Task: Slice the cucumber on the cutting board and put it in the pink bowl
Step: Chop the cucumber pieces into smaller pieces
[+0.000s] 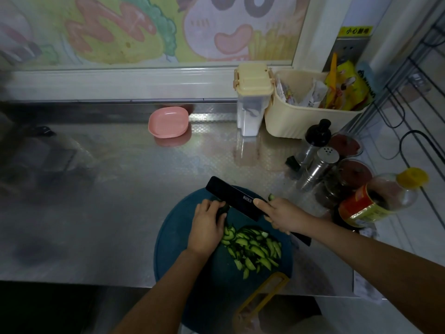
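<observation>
Cucumber (224,210): a short dark-skinned stub is left uncut, lying on the far-middle part of the cutting board (173,251), which is round and dark teal. The left hand (206,225) is curled over the stub and holds it down. A black knife (234,197) with a broad cleaver blade stands just right of the stub, its tip reaching past the board's far edge. Whether the edge touches the board, I cannot tell. The right hand (281,216) is wrapped round the handle, with one finger laid on the flat of the blade. Slices (255,249) lie in a loose heap at the board's centre, on the near side of both hands. The pink bowl (168,121) sits well beyond the board's far edge, slightly left. A steel counter (96,189) carries the board. Right of the board are a metal shaker (322,162) and a yellow-capped bottle (385,196). Beyond the board to the right is a cream basket (289,121).
</observation>
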Motion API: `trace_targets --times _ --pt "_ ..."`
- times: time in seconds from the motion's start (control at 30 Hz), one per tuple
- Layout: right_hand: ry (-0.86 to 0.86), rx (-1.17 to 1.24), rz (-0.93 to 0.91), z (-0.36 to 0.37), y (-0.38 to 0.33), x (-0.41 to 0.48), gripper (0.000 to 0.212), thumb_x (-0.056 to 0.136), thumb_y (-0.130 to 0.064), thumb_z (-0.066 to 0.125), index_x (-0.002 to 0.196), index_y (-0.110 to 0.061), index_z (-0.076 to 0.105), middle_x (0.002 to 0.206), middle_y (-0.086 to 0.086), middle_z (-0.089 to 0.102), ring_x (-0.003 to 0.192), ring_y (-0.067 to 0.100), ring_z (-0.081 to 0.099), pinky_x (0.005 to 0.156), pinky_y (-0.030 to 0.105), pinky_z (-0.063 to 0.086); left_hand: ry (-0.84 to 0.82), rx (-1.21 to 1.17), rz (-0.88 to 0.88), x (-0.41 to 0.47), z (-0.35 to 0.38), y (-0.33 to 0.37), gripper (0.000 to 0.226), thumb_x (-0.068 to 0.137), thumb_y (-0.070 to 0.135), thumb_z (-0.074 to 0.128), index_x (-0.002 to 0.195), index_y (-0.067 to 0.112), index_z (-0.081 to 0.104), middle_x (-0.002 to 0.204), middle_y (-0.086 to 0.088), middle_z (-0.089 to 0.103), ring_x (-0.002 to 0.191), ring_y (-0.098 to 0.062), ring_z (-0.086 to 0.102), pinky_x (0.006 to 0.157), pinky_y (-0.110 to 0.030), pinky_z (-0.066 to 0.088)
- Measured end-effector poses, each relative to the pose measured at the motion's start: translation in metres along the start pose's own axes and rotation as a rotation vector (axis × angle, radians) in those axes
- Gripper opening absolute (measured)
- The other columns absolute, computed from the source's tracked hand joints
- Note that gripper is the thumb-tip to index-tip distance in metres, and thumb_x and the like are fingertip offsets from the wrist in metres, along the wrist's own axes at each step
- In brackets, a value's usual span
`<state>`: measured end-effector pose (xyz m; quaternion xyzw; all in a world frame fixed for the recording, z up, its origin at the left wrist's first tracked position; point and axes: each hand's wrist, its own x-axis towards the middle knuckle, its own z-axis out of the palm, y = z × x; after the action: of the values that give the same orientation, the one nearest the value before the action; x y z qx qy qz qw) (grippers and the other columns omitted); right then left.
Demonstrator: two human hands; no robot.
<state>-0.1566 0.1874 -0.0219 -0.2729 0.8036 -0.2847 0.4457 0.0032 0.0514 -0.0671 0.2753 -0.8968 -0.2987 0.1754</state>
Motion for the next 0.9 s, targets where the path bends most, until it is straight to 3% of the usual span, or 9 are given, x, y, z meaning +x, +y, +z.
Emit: trace_targets --times 0.13,0.27,0.43,0.5,0.63,0.9 --pt "-0.006 -0.012 -0.009 0.002 -0.003 0.004 0.059 0.094 -0.056 0.036 0.054 -0.012 0.043 0.047 0.002 0.044 0.030 0.009 0.037 0.037 0.020 0.034 0.007 0.006 -0.005 0.000 0.000 -0.001 0.024 0.086 0.007 0.064 0.110 0.007 0.063 0.095 -0.007 0.054 0.088 -0.013 0.042 0.077 -0.015 0.029" --pt "0.013 -0.144 -0.082 0.014 -0.007 0.015 0.064 0.095 -0.056 0.033 0.053 -0.008 0.045 0.051 0.011 0.046 0.037 0.014 0.042 0.041 0.025 0.039 0.005 -0.001 -0.015 0.000 0.001 -0.001 0.024 0.086 0.008 0.064 0.110 0.009 0.062 0.097 -0.006 0.053 0.090 -0.014 0.044 0.078 -0.018 0.033" --pt "0.058 -0.212 -0.152 0.010 0.001 0.018 0.066 0.097 -0.051 0.033 0.049 -0.006 0.046 0.049 0.009 0.045 0.047 0.019 0.044 0.060 0.038 0.049 -0.006 -0.023 -0.025 -0.001 -0.001 0.001 0.023 0.087 0.009 0.062 0.111 0.010 0.060 0.096 -0.001 0.047 0.091 -0.014 0.044 0.078 -0.022 0.035" --pt "0.055 -0.191 -0.136 0.006 0.005 0.013 0.065 0.097 -0.049 0.035 0.047 -0.008 0.043 0.048 0.007 0.043 0.040 0.012 0.042 0.054 0.034 0.046 -0.007 -0.022 -0.027 0.000 -0.002 0.001 0.023 0.088 0.010 0.062 0.111 0.011 0.060 0.095 0.003 0.043 0.091 -0.012 0.042 0.078 -0.020 0.034" --pt "0.051 -0.134 -0.067 0.001 0.003 0.004 0.063 0.096 -0.050 0.036 0.048 -0.010 0.044 0.049 0.004 0.046 0.030 0.002 0.040 0.038 0.013 0.034 -0.006 -0.009 -0.031 0.000 -0.002 0.001 0.022 0.088 0.010 0.062 0.109 0.009 0.060 0.093 0.004 0.040 0.089 -0.012 0.041 0.077 -0.018 0.031" --pt "0.010 -0.054 -0.028 -0.005 -0.008 0.003 0.058 0.093 -0.057 0.038 0.061 -0.009 0.049 0.059 0.008 0.050 0.040 0.014 0.043 0.035 0.019 0.035 -0.011 -0.016 -0.034 0.001 -0.002 0.001 0.016 0.087 0.010 0.063 0.103 0.008 0.060 0.092 0.003 0.040 0.089 -0.016 0.044 0.076 -0.023 0.036"
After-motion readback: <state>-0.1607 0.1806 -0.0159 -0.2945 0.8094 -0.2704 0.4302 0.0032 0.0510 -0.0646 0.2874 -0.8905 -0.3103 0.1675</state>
